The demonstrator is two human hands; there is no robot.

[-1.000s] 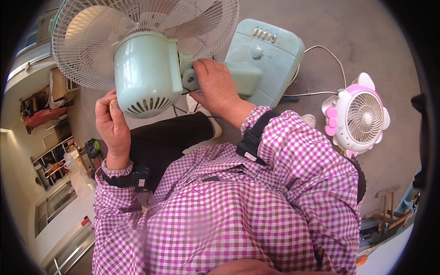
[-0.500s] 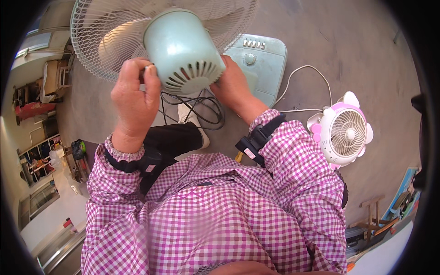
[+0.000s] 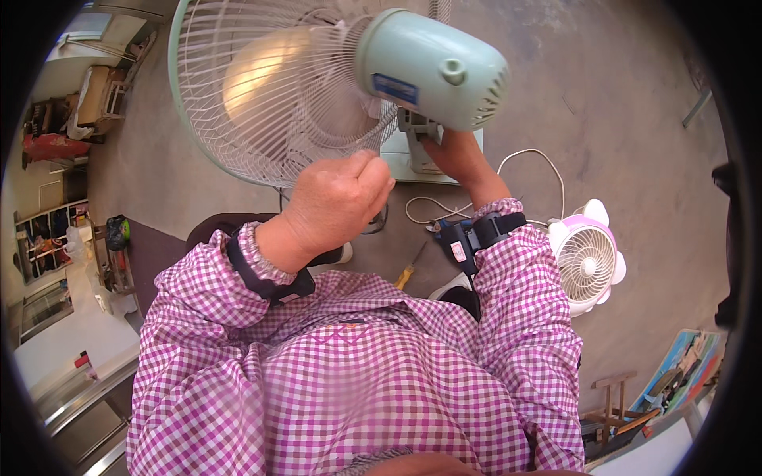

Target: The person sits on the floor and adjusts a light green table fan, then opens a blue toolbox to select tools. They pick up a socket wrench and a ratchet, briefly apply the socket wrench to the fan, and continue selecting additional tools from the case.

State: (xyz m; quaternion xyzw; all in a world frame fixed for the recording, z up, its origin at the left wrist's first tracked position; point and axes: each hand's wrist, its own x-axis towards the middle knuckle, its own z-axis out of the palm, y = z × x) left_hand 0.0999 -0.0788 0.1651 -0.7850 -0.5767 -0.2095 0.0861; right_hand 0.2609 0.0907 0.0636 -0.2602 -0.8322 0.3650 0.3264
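My left hand (image 3: 333,202), fingers pinched, is in front of the lower part of the mint fan's white wire guard (image 3: 270,127); what it holds is hidden. My right hand (image 3: 456,159) grips the jointed neck (image 3: 417,131) beneath the mint motor housing (image 3: 429,63). This housing now shows a blue label, a knob and end vents. The fan's base (image 3: 403,166) lies on the floor behind my hands, largely covered by them and the fan head.
A white-and-pink small fan (image 3: 587,266) is at the right, among pale cords (image 3: 548,163). A yellow-handled screwdriver (image 3: 405,276) lies near my shoes. Cluttered shelves (image 3: 48,238) line the left; wooden pieces and a colourful board (image 3: 675,369) are at the lower right.
The fan head has swung rightward, turning its housing side-on. My left hand has moved right from beside the housing to below it; my right hand has shifted right with the neck.
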